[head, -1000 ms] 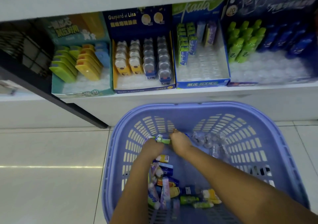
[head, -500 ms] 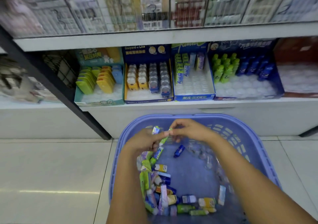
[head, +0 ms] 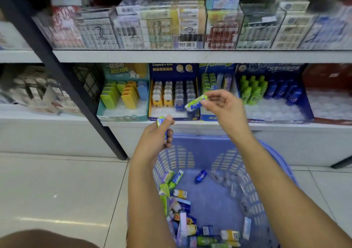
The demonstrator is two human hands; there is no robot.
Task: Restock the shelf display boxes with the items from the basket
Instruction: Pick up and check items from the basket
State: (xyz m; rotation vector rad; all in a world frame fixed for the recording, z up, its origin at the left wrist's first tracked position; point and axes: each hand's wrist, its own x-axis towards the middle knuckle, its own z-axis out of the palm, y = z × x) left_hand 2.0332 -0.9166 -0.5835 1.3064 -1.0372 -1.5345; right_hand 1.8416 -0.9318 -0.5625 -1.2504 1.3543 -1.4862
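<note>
A purple plastic basket point(head: 282, 164) stands on the floor below the shelf, with several small packs and tubes point(head: 182, 215) piled at its left side. My right hand point(head: 222, 110) is raised in front of the display boxes and pinches a green and blue pack point(head: 196, 102). My left hand point(head: 158, 137) hovers lower, over the basket's far rim, gripping another green and blue pack point(head: 161, 122). The blue display box for such packs point(head: 209, 117) sits just behind my right hand, with several green packs point(head: 208, 82) at its back.
Beside it stand a teal box with yellow and green cases point(head: 122, 112), a navy box with bear-shaped packs point(head: 171, 95) and a blue box of green and blue bottles point(head: 266, 91). A black upright post point(head: 76, 95) crosses left. Stacked cartons point(head: 171, 25) fill the upper shelf.
Both hands rose out of the basket and came apart. The right one carried a pack up towards the display boxes; the left one keeps another pack. The view tilted upward.
</note>
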